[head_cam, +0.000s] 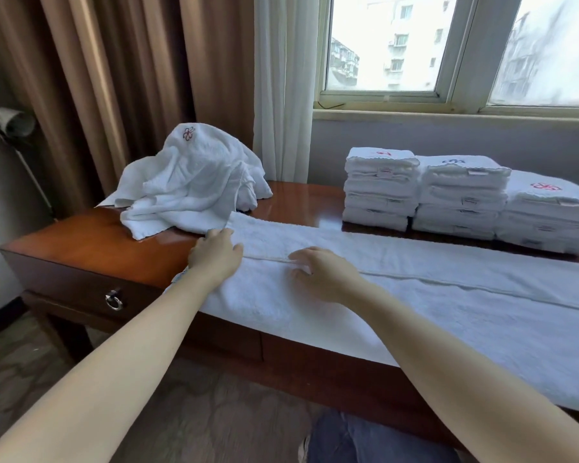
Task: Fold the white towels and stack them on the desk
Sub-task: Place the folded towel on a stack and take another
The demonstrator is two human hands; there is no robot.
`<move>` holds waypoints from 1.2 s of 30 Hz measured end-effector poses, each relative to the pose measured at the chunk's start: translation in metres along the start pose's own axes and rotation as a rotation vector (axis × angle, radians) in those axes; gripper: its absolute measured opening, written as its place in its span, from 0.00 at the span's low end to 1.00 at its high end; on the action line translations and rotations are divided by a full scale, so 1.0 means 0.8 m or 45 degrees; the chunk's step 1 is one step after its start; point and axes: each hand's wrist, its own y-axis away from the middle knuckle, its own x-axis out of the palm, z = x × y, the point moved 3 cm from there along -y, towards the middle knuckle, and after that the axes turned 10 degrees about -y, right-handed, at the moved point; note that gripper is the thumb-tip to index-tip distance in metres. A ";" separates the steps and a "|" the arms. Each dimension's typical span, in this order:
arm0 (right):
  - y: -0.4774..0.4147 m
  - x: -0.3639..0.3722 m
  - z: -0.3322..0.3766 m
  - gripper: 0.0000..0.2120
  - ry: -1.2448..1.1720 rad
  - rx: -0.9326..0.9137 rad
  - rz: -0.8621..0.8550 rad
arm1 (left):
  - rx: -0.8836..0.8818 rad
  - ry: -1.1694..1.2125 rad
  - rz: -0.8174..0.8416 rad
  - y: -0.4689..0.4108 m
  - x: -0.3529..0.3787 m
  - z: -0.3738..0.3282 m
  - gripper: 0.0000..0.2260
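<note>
- Hands: the left hand (214,253) lies flat with straight fingers on the end of the long towel (448,295); the right hand (321,274) pinches its folded edge.
- The long towel runs across the table (81,242) toward 3 o'clock.
- Crumpled towels (194,182) are heaped at 11 o'clock, touching its end.
- Three folded stacks (458,195) stand at 1 o'clock.
</note>
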 end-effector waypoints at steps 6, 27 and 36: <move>-0.029 0.006 -0.005 0.19 -0.005 -0.011 -0.114 | -0.024 0.297 -0.140 -0.028 0.012 0.012 0.19; -0.008 0.026 0.000 0.18 -0.016 -0.182 -0.020 | 0.406 -0.167 0.201 -0.004 0.026 -0.011 0.24; 0.058 0.035 0.039 0.18 -0.055 -0.383 0.008 | 0.660 0.409 -0.020 0.104 0.011 0.032 0.09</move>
